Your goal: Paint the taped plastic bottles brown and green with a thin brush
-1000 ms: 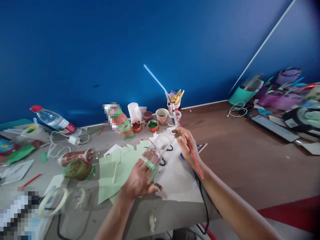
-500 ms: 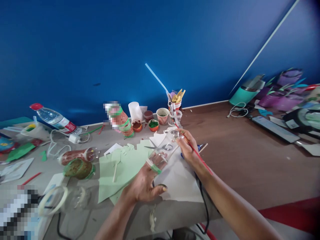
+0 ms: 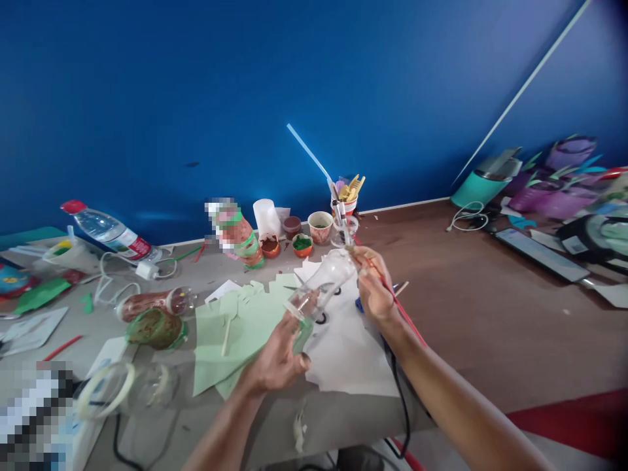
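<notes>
Two hands at work, one clear plastic bottle piece [image 3: 330,273] between them, held above a single white sheet [image 3: 350,369] on the table [image 3: 275,428]! One red brush [image 3: 412,324] in play, and the right hand [image 3: 375,288] pinches it, fingertips up by the bottle piece's far end. The left hand [image 3: 282,353] shows its fingers through the plastic, thumb standing apart; how hard that grip presses, I can't tell. Behind, two small orange cups, one of brown paint [image 3: 269,246], one of green paint [image 3: 303,244], plus one patterned white cup [image 3: 320,227].

And a change from half a second ago! The green band [image 3: 303,335] now hangs below the near rim, where it ran along it; the left thumb has pulled back leftward; right hand and brush have edged right. The paint cups haven't budged!
</notes>
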Available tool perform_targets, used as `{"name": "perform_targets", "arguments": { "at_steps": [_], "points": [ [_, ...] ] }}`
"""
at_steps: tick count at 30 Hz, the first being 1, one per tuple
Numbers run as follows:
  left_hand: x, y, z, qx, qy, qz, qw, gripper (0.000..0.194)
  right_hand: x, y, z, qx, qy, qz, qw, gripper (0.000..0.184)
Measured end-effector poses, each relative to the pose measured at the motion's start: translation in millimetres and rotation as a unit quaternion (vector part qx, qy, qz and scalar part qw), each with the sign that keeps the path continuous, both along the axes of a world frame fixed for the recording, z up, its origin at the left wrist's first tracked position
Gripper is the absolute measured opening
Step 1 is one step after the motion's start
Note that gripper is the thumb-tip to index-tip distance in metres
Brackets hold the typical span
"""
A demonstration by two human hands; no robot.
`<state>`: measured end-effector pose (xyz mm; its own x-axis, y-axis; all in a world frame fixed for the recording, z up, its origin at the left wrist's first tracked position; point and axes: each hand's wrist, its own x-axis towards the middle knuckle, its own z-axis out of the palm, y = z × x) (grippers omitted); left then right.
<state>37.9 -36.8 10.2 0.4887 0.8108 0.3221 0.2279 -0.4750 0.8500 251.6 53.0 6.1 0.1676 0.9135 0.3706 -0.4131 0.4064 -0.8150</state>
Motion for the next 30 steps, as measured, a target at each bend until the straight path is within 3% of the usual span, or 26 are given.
{"name": "perform_targets", "arguments": {
  "at_steps": [3, 7, 12, 21, 30],
  "points": [
    [0, 8, -7.2, 0.132, 0.129, 0.032, 0.982, 0.086, 4, -4, 11.0, 0.052, 0.022, -0.036, 0.998, 0.034],
    [-5, 16, -15.1, 0.216, 0.234, 0.082, 0.944, 0.086, 3, -17, 18.9, 0.041, 0.012, 0.105, 0.994, 0.035],
    [-14, 18, -18.1, 0.24, 0.291, 0.131, 0.917, 0.086, -3, -29, 12.2, -0.006, -0.049, 0.23, 0.972, 0.022],
    [-15, 19, -16.3, 0.246, 0.325, 0.172, 0.897, 0.089, -12, -37, 16.5, -0.016, -0.122, 0.273, 0.954, 0.021],
    [-18, 19, -16.8, 0.258, 0.33, 0.19, 0.888, 0.089, -10, -35, 9.6, -0.008, -0.167, 0.297, 0.94, 0.017]
  ]
}}
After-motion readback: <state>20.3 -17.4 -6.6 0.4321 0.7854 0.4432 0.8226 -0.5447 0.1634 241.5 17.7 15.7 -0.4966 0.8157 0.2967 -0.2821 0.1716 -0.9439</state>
